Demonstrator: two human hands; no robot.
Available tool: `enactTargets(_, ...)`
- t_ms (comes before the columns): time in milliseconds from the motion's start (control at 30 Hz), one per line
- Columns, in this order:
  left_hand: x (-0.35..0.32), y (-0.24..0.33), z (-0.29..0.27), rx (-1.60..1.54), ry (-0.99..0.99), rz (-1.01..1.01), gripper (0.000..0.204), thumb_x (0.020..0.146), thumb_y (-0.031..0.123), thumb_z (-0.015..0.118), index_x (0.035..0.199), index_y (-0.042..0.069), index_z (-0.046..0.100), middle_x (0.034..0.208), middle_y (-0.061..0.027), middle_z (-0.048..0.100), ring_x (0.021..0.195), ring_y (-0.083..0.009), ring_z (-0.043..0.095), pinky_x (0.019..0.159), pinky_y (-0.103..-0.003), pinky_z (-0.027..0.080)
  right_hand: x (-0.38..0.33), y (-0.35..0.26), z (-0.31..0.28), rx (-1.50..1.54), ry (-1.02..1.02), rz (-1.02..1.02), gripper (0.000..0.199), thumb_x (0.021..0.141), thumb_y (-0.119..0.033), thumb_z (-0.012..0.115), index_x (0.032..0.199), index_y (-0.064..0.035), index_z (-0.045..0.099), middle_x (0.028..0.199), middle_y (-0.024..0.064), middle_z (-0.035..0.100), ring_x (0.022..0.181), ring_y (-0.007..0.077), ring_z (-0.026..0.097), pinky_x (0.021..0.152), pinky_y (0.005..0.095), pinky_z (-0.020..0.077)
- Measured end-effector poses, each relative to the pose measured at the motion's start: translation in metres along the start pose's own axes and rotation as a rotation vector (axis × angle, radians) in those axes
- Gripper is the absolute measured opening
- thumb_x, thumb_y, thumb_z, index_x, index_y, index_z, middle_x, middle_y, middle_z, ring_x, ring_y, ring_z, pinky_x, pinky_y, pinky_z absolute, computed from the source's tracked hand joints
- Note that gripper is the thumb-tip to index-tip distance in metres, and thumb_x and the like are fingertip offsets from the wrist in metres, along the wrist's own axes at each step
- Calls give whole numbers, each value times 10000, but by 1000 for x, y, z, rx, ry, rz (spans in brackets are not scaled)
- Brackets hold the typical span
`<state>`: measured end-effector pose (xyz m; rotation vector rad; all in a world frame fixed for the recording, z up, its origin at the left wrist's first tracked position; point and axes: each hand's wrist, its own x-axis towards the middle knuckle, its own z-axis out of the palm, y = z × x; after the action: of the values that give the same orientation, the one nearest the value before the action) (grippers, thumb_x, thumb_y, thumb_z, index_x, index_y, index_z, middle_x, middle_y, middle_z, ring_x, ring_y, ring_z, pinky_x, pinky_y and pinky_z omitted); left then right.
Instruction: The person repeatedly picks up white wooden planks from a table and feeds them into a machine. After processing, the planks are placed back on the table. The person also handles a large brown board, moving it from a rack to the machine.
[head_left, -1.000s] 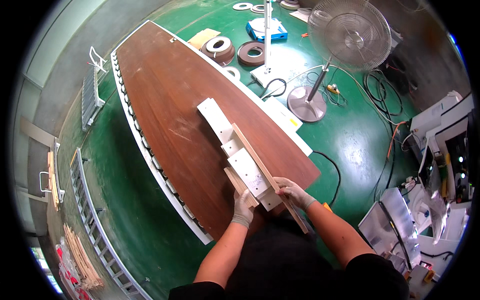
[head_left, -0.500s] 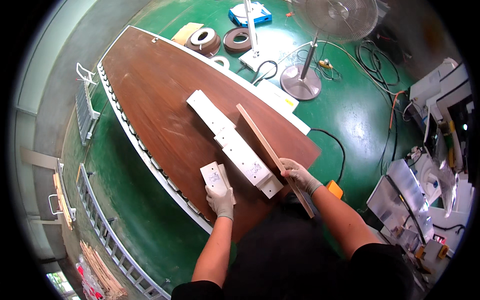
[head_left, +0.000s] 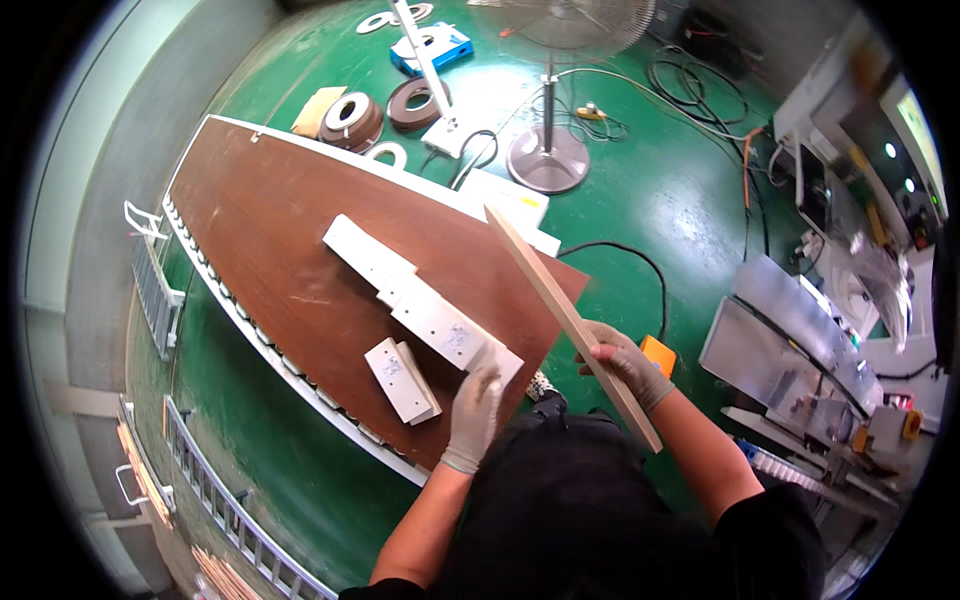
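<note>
My right hand (head_left: pixel 625 365), in a pale work glove, is closed round a long narrow wooden board (head_left: pixel 560 305), held tilted at the right side of the brown tabletop. My left hand (head_left: pixel 475 415), gloved too, has its fingers together at the near end of a row of overlapping white boards (head_left: pixel 440 325) with small dark holes. The fingers seem to grip that end, though they partly hide it. Just left of this hand lies a short stack of white boards (head_left: pixel 400 380), touched by neither hand. All the white boards rest on the brown tabletop (head_left: pixel 290 270).
A pedestal fan (head_left: pixel 548 160) stands beyond the table, near rolls of edging tape (head_left: pixel 352 120) on the green floor. Cables (head_left: pixel 640 255) run across the floor at right. Metal equipment (head_left: pixel 780 340) stands at far right, and a ladder-like metal frame (head_left: pixel 225 500) at left.
My left hand has let go of the short white stack and moved right to the long row's near end. The view has shifted; my right hand still holds the wooden board.
</note>
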<state>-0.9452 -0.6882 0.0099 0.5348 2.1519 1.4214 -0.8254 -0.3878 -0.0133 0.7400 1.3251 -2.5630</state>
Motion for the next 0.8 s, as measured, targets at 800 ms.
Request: enactTargets(800, -126, 165, 469, -720, -796, -230, 396, 1122, 311, 588, 1394, 24, 566, 1295, -113, 692, 1189, -274, 700, 1032, -447, 579, -612, 222, -74, -207, 1096, 213, 557, 952, -497, 748, 1098, 40, 767, 959, 97, 764, 903, 156, 689, 832, 338, 552)
